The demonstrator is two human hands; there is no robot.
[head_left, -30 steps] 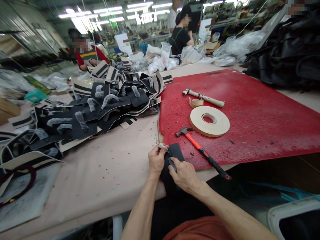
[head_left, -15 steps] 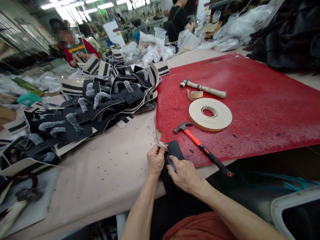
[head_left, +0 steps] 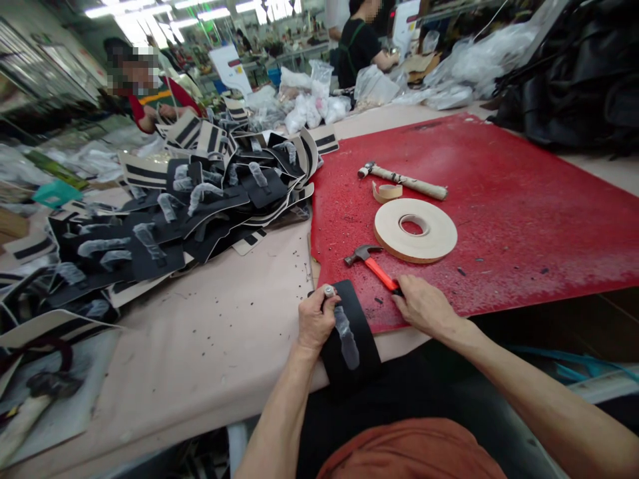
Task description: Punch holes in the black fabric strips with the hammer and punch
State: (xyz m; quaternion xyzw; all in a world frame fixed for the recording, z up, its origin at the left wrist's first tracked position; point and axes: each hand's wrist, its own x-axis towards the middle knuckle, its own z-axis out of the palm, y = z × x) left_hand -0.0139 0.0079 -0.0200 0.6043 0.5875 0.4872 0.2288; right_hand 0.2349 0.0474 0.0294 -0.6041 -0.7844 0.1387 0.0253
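Note:
My left hand (head_left: pixel 317 319) is closed around a small pale, round-ended piece whose tip shows above the fingers. Beneath it a black panel (head_left: pixel 357 313) lies at the table's front edge, with a plastic-wrapped strap (head_left: pixel 346 336) on its face. To the right, my right hand (head_left: pixel 426 306) is closed on the handle of the claw hammer (head_left: pixel 382 271), which lies on the red mat (head_left: pixel 524 219) with its head to the left. The handle's end is hidden under my right hand.
A roll of pale tape (head_left: pixel 434 233) and a second hammer (head_left: pixel 414 183) lie on the mat. Black panels with wrapped straps (head_left: pixel 214 199) are heaped at the left. Plastic bags (head_left: pixel 319 103) line the back. Another person (head_left: pixel 164 100) is at the far left.
My right hand has left the black panel, moved right and taken hold of the claw hammer's handle. The wrapped strap is now uncovered. My left hand has shifted slightly.

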